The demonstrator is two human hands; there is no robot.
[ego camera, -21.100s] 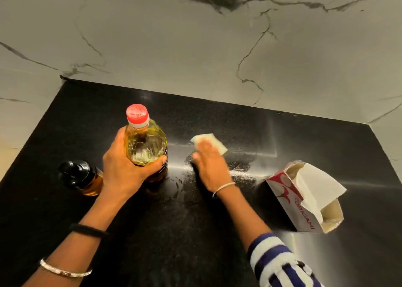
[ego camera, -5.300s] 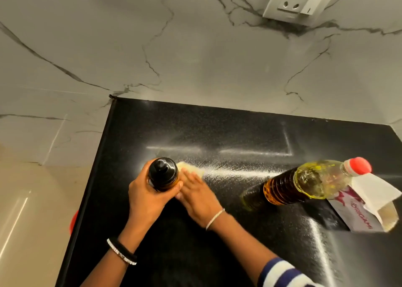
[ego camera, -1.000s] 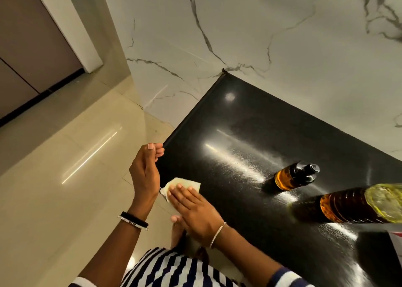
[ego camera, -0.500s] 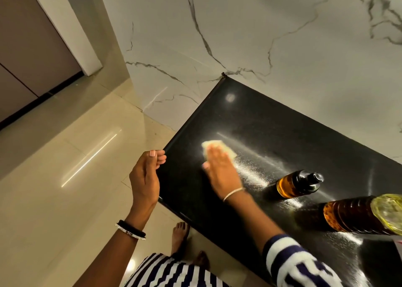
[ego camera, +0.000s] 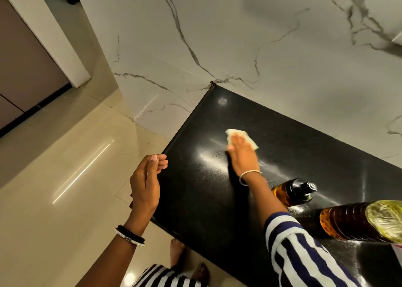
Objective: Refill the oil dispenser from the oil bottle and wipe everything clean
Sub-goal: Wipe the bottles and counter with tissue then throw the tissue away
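My right hand [ego camera: 242,155] presses a folded white tissue [ego camera: 250,140] flat onto the black countertop [ego camera: 195,191], far from the front edge. Only the tissue's far edge and right corner show past the fingers. My left hand [ego camera: 146,183] hovers just off the counter's left corner with fingers loosely curled and nothing in it. The small oil dispenser [ego camera: 293,191], amber with a black cap, stands to the right of my right forearm. The large oil bottle [ego camera: 359,220] stands beyond it at the right edge of the view, its top cut off.
A white marble wall [ego camera: 239,47] runs along the counter's back edge. The counter's left side edge drops to a glossy beige tiled floor [ego camera: 65,167]. My bare feet [ego camera: 185,262] show below the counter's front edge.
My right hand has pushed the tissue from the counter's front left corner across the surface towards the back wall. My left hand has stayed by the corner.
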